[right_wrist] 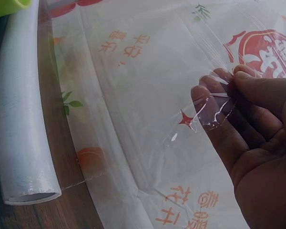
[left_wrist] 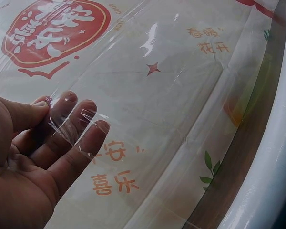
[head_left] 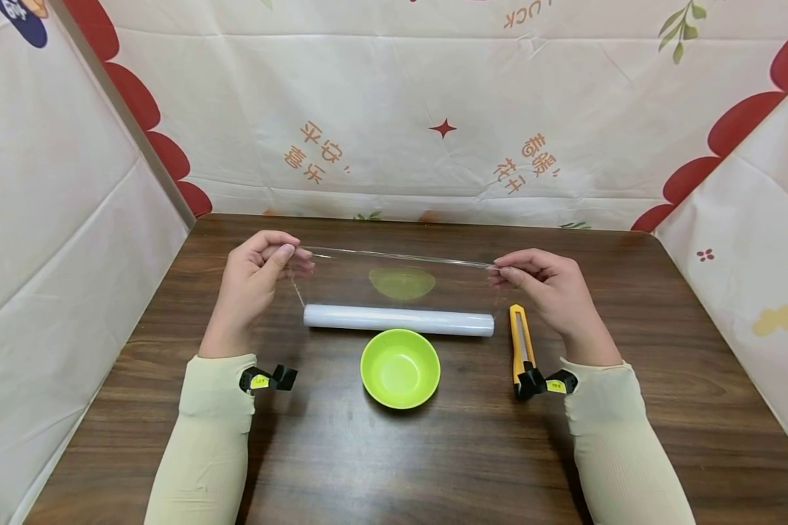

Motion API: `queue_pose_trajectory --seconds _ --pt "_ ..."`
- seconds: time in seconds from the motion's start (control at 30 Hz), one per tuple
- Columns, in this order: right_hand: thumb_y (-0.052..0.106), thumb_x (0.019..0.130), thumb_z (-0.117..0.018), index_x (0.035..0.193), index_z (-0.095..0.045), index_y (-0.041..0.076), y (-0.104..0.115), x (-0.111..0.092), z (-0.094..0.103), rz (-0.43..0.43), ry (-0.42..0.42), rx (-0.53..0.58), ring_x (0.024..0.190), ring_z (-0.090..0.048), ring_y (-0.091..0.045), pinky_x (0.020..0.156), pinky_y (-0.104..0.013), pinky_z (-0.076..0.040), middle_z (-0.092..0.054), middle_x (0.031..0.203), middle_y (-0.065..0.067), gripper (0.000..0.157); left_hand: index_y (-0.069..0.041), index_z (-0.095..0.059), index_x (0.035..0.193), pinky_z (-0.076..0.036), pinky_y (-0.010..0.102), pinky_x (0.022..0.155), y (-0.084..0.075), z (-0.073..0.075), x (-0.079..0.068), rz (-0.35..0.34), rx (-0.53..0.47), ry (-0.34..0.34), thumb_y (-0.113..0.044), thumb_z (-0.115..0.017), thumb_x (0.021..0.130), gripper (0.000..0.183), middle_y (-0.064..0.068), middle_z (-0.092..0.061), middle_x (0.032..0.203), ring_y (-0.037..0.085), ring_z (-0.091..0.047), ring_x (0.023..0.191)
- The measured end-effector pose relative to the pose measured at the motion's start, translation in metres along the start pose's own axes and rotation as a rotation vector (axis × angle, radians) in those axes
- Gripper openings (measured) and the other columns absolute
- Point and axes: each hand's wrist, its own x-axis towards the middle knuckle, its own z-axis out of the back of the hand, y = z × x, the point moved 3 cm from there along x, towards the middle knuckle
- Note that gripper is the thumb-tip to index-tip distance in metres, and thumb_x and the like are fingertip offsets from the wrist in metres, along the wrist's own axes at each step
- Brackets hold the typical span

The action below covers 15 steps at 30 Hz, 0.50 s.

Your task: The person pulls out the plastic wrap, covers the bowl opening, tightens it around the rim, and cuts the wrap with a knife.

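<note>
A sheet of clear cling film [head_left: 394, 264] stretches between both hands, rising from the white cling film roll [head_left: 399, 321] on the table. With thumb and index finger my left hand [head_left: 252, 284] pinches one corner; its other fingers lie spread behind the film in the left wrist view. The opposite corner is pinched by my right hand [head_left: 554, 292] between thumb and forefinger. Just in front of the roll stands a green bowl [head_left: 400, 369], its reflection showing in the film. In the right wrist view, the hollow end of the roll [right_wrist: 26, 119] faces the camera.
A yellow utility knife [head_left: 520, 343] lies right of the roll, beside the right wrist, its lower end partly covered by the wrist camera [head_left: 545, 383]. Printed white cloth [head_left: 394, 95] hangs behind and along both sides of the brown wooden table [head_left: 433, 467].
</note>
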Motion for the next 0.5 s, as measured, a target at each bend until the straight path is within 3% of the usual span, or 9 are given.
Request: queue_pose_trajectory --seconds 0.3,0.5 --pt "-0.003 0.094 -0.057 0.105 -0.064 -0.011 0.0003 -0.0018 0.0005 0.001 0.000 0.010 0.087 -0.072 -0.014 0.076 -0.026 -0.058 -0.074 0.097 -0.006 0.016 -0.001 -0.060 0.105 -0.059 0.038 0.077 0.0006 -0.0005 0.0000 0.010 0.002 0.004 -0.013 -0.055 0.099 0.015 0.005 -0.074 0.091 0.018 -0.073 0.081" --pt "-0.002 0.094 -0.057 0.105 -0.065 -0.010 0.0004 -0.0009 0.0005 -0.002 -0.002 0.005 0.088 -0.071 -0.014 0.076 -0.026 -0.058 -0.073 0.097 -0.004 0.016 -0.005 -0.061 0.105 -0.060 0.037 0.077 -0.0001 0.0003 -0.0008 0.008 0.009 0.004 -0.013 -0.055 0.099 0.012 0.002 -0.074 0.091 0.017 -0.073 0.082"
